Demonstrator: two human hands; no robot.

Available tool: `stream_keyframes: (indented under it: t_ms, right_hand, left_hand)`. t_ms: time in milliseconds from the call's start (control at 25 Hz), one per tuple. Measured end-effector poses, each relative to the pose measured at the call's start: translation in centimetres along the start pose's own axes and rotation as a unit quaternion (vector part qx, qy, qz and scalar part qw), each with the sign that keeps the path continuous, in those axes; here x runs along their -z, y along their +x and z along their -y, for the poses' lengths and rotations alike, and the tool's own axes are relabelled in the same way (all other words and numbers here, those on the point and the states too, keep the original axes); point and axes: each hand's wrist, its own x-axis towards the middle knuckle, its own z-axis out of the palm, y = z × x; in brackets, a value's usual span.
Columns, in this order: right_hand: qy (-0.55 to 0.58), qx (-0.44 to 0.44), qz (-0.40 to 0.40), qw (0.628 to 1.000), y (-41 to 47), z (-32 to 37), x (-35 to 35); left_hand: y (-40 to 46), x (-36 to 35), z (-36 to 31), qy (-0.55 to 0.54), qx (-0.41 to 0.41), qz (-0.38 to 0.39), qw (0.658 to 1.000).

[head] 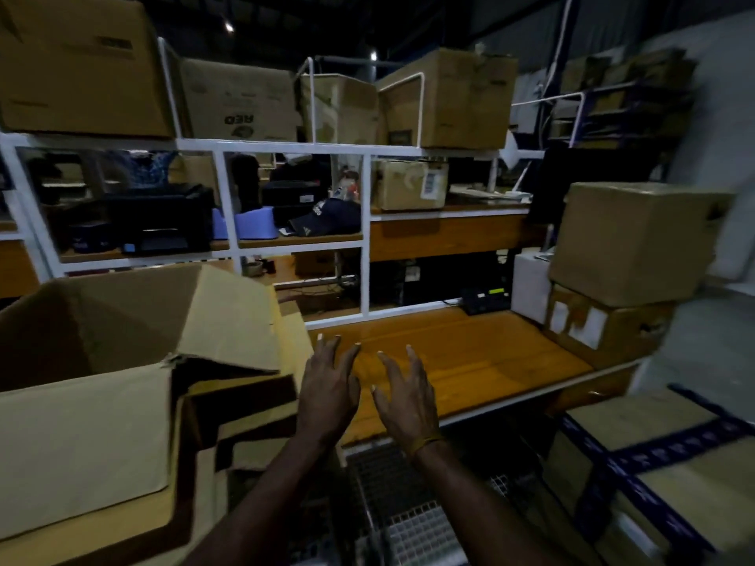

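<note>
Left hand (327,386) and right hand (404,396) side by side, fingers spread, each grip loose and empty, above the glossy orange wooden counter (490,353), just right of the large open brown cardboard box (81,422), and up on the far white metal shelf (286,148) a tan carton (241,96) reads "RED" upside down.

- The left hand (329,386) is over the near left part of the worktop (470,353), back up, with its fingers (327,351) spread, nearly straight and empty.
- The right hand (404,396) is just beside it, nearer the worktop's middle, with its fingers spread, slightly bent and empty.
- Both bare forearms reach in across the worktop's near edge, and the hands do not touch.
</note>
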Motion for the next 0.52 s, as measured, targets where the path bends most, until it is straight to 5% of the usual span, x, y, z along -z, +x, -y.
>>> stream_keyframes:
  t_ms: [520]
  right_hand:
    - [-0.059, -0.096, -0.015, 0.994, 2.1, -23.5, 6.2]
  left_hand:
    - [5.7, -17.1, -17.9, -0.067, -0.065, 0.103, 0.990]
